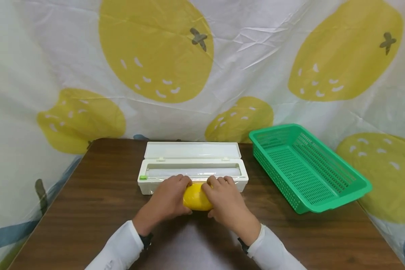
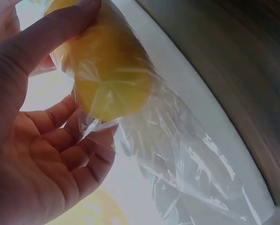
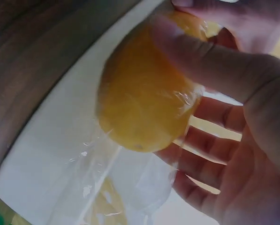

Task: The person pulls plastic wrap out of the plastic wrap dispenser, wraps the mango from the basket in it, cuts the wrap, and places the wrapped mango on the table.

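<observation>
A yellow oval fruit (image 1: 197,198) is held between both hands, just in front of the white cling film dispenser (image 1: 243,176). My left hand (image 1: 170,195) grips its left end. In the left wrist view the thumb lies over the fruit and the fingers curl behind it. My right hand (image 1: 227,200) holds the right end, thumb on top in the right wrist view. Clear cling film (image 2: 191,164) covers the fruit and trails in loose folds past its end. The exact kind of fruit cannot be told.
The dispenser's lid (image 1: 192,150) stands raised at the back, with the film roll (image 1: 192,172) showing inside. To the right sits a green plastic basket (image 1: 298,172). A lemon-print cloth (image 1: 243,48) hangs behind the dark wooden table (image 1: 84,210).
</observation>
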### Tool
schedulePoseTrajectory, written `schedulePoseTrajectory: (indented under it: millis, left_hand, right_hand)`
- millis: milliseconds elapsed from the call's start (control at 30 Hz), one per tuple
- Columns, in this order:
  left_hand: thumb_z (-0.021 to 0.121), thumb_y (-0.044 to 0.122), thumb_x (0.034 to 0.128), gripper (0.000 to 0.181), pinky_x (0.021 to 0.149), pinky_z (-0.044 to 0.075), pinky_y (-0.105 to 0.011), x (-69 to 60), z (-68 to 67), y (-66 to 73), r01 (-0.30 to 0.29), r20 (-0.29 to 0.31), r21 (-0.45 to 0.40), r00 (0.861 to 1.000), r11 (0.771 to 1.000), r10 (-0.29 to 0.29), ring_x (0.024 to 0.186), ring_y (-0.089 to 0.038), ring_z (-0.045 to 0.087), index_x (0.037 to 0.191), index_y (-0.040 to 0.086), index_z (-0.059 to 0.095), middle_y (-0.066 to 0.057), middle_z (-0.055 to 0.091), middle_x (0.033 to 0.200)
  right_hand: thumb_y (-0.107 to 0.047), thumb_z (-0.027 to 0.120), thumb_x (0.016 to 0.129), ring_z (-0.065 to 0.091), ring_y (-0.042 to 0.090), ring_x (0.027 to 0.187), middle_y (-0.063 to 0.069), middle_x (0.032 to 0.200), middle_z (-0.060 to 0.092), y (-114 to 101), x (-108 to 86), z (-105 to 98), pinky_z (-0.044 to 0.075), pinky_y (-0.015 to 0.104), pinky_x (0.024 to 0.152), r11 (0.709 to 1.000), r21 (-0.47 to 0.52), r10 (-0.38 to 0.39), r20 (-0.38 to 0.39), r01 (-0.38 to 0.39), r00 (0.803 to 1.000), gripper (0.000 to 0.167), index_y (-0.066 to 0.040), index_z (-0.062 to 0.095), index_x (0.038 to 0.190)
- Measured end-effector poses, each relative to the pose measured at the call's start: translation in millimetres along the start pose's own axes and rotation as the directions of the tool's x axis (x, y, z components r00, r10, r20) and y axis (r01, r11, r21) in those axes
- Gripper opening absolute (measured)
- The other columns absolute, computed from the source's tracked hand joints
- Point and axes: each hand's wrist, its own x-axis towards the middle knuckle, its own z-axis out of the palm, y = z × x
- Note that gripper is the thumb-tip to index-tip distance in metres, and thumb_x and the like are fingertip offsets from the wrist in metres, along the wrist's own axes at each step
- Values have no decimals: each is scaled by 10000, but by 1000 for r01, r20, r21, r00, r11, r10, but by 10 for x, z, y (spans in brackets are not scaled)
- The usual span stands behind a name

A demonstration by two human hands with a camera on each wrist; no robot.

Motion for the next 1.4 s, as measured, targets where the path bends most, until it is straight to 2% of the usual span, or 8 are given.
schedulePoseTrajectory:
  millis: [133,267,400,700,1067,1233,1400]
  left_hand:
    - [990,351,531,657,703,496,-331,8,25,0,-4,-2,12,1000,1000,4,730,-167,516,1018,65,655,-24,621,856]
    - [984,359,538,605,666,463,-317,12,33,1,-2,1,4,1000,1000,2,694,-149,492,975,75,678,-3,603,806]
    - [974,364,556,576,647,432,-306,19,28,-1,8,23,-11,1000,1000,-7,680,-136,473,972,77,699,7,589,790]
    - [924,330,663,496,668,423,-314,33,-7,34,14,129,-40,992,999,-9,698,-146,475,1048,95,718,7,597,806]
    - [837,273,782,480,725,452,-362,14,10,53,25,197,-27,980,999,-19,775,-188,502,1146,39,629,-52,611,903]
    - [844,266,783,501,755,445,-361,36,10,8,66,223,-114,974,991,-39,789,-176,506,1176,53,618,-13,617,918]
    - [844,279,786,484,750,429,-353,45,10,-64,112,259,-179,964,977,-63,769,-154,502,1163,67,628,28,599,888]
  right_hand:
    - [-392,989,558,601,251,855,38,995,580,-3,0,64,447,379,800,999,-52,-13,-54,10,998,687,-134,592,1056]
    - [-362,990,548,614,239,818,24,959,592,23,2,74,454,371,774,999,-38,-16,-75,13,997,636,-139,618,1013]
    - [-353,988,551,633,233,827,17,972,622,72,18,87,465,372,774,1000,23,-3,-42,4,999,614,-146,656,1024]
    - [-330,978,584,667,216,876,12,1032,703,171,31,92,495,383,752,986,166,-6,26,1,1000,628,-142,715,1123]
    - [-282,938,653,646,191,820,-13,992,710,236,63,110,531,419,784,972,234,-40,51,27,998,530,-180,705,1118]
    - [-271,920,666,608,162,760,-45,905,686,244,67,125,507,397,745,966,258,-29,52,15,998,451,-178,675,1033]
    - [-285,909,691,586,142,733,-65,851,662,251,61,149,501,372,747,953,302,-8,58,-10,998,483,-141,660,1079]
